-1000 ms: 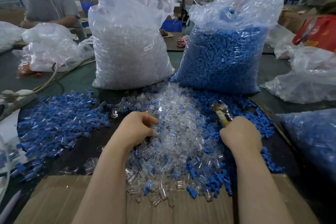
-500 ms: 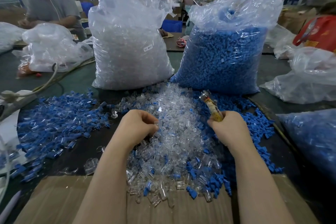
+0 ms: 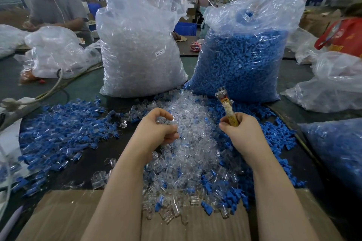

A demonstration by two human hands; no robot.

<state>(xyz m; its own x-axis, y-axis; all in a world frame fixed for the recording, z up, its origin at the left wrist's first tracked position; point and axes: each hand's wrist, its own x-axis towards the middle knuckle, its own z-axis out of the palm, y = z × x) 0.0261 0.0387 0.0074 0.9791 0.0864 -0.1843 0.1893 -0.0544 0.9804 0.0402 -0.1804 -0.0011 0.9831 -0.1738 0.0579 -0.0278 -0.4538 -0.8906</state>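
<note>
So both hands are working right over the pile of clear pieces [image 3: 193,143], which sits mid-tabletop and spills down onto the cardboard sheet [image 3: 58,215] along the near edge. The left hand [image 3: 156,133] has its fingers [image 3: 168,116] curled in tight, with thumb and forefinger pinching a small clear piece [image 3: 165,121] just above the left side of the pile. It's see-through against more see-through stuff, so the exact shape is hard to make out. The right hand [image 3: 242,135] is wrapped firmly round a tool [image 3: 229,109] with a yellowish handle. It's held roughly upright, tilted a bit to the left, and the tip has a clear fitting [image 3: 221,92] on it. The two hands are near each other but not touching. Loose blue pieces [image 3: 64,129] cover the left half of the tabletop [image 3: 86,88], and more of them ring the pile on the right. Toward the far edge stand two big plastic sacks side by side: a bag of clear pieces [image 3: 137,49] on the left and a bag of blue pieces [image 3: 241,64] on the right, both upright with open tops. Another person [image 3: 56,4] in a grey shirt is at the far left corner.
</note>
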